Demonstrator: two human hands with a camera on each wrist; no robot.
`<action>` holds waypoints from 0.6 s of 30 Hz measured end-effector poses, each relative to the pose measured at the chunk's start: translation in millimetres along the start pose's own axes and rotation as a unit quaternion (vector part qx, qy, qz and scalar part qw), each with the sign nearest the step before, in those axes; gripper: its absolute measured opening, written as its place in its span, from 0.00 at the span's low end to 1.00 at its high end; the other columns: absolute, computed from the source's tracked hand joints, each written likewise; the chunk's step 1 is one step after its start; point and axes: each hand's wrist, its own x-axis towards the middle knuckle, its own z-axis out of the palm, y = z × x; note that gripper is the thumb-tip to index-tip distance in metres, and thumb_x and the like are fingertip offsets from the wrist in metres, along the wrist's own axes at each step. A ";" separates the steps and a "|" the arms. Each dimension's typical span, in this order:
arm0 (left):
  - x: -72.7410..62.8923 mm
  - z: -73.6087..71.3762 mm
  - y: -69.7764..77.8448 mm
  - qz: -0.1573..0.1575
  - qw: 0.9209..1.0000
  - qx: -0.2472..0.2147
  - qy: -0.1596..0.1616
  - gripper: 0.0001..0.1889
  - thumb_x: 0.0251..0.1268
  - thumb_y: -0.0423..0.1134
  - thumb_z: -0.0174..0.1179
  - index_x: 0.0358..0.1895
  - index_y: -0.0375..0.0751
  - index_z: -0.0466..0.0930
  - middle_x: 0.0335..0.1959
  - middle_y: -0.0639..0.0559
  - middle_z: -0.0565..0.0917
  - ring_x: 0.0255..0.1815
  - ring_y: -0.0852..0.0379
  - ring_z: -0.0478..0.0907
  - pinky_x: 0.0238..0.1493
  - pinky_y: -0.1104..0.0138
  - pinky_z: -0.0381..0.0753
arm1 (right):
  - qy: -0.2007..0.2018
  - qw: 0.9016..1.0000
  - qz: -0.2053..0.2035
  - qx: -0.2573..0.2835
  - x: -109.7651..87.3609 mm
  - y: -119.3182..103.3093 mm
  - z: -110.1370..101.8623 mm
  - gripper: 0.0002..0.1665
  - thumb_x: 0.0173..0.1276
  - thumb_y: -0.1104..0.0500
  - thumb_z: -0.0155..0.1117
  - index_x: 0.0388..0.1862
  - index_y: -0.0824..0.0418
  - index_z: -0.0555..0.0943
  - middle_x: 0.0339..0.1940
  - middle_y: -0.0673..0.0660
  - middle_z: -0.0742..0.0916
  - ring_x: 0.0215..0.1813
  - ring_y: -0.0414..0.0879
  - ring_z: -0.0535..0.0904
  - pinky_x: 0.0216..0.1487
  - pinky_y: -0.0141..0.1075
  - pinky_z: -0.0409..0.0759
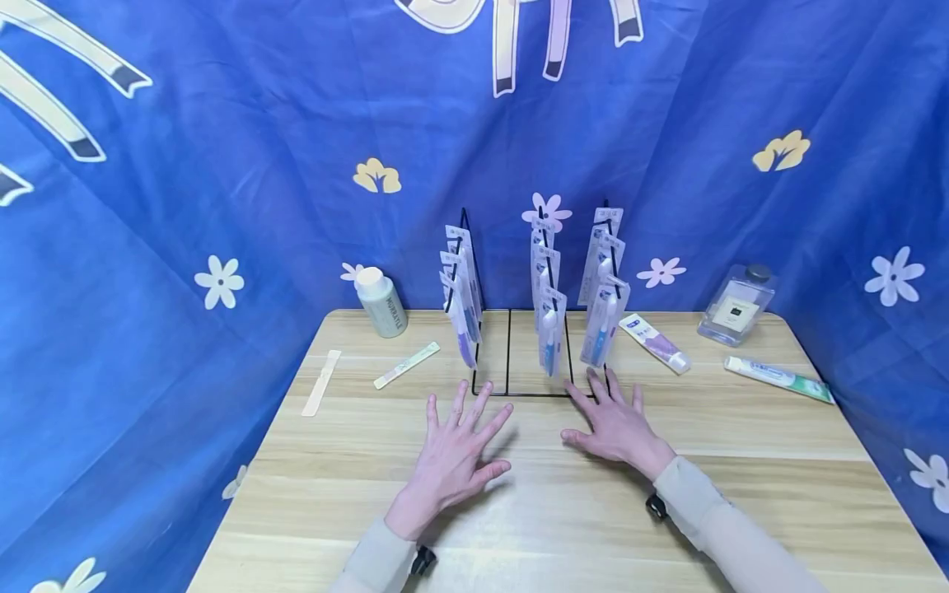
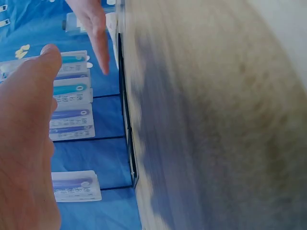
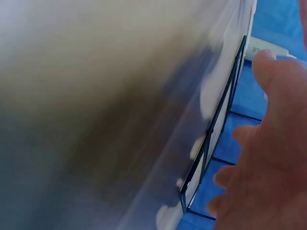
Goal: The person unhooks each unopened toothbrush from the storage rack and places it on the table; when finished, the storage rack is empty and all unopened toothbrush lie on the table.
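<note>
A black wire rack (image 1: 507, 354) stands at the table's back, with packaged toothbrushes hanging in three rows: a left row (image 1: 463, 317), a middle row (image 1: 550, 329) and a right row (image 1: 604, 321). My left hand (image 1: 461, 457) is spread over the table in front of the rack's left corner, holding nothing. My right hand (image 1: 619, 428), fingers also spread, holds nothing. Its fingertips overlap the rack's front right corner in the head view; whether they touch it I cannot tell. Both hands also show in the left wrist view, the left hand (image 2: 26, 143) nearest.
Left of the rack are a grey-green bottle (image 1: 381, 303) with a white cap, a slim patterned packet (image 1: 406, 366) and a pale strip (image 1: 322, 384). To its right lie a purple-white tube (image 1: 656, 343) and a green-white tube (image 1: 778, 379), near a clear bottle (image 1: 736, 306). Blue curtain surrounds the table.
</note>
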 end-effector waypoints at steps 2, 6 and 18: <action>-0.6 0.6 0.3 -0.001 1.000 0.000 0.000 0.45 0.59 0.72 0.60 0.79 0.64 0.60 0.84 0.45 0.55 0.83 0.32 0.49 0.66 0.20 0.47 | -0.022 1.000 0.005 0.001 7.1 0.7 -0.7 0.51 0.66 0.24 0.57 0.82 0.44 0.59 0.83 0.67 0.59 0.82 0.75 0.48 0.68 0.82 0.46; -0.4 -1.0 -0.4 -0.010 1.000 -0.012 0.014 0.45 0.61 0.70 0.60 0.80 0.60 0.59 0.84 0.43 0.54 0.83 0.31 0.49 0.66 0.20 0.47 | -0.068 0.998 0.011 0.016 14.7 0.4 -2.8 0.52 0.68 0.26 0.57 0.83 0.46 0.57 0.84 0.68 0.57 0.81 0.77 0.47 0.68 0.83 0.43; 52.2 -16.8 -61.6 -0.191 0.850 -0.420 0.253 0.25 0.61 0.27 0.67 0.61 0.29 0.72 0.65 0.34 0.77 0.66 0.42 0.75 0.63 0.42 0.77 | -0.103 0.994 0.017 0.031 17.4 -0.1 -1.5 0.53 0.69 0.28 0.57 0.84 0.48 0.53 0.85 0.67 0.50 0.83 0.74 0.41 0.71 0.80 0.40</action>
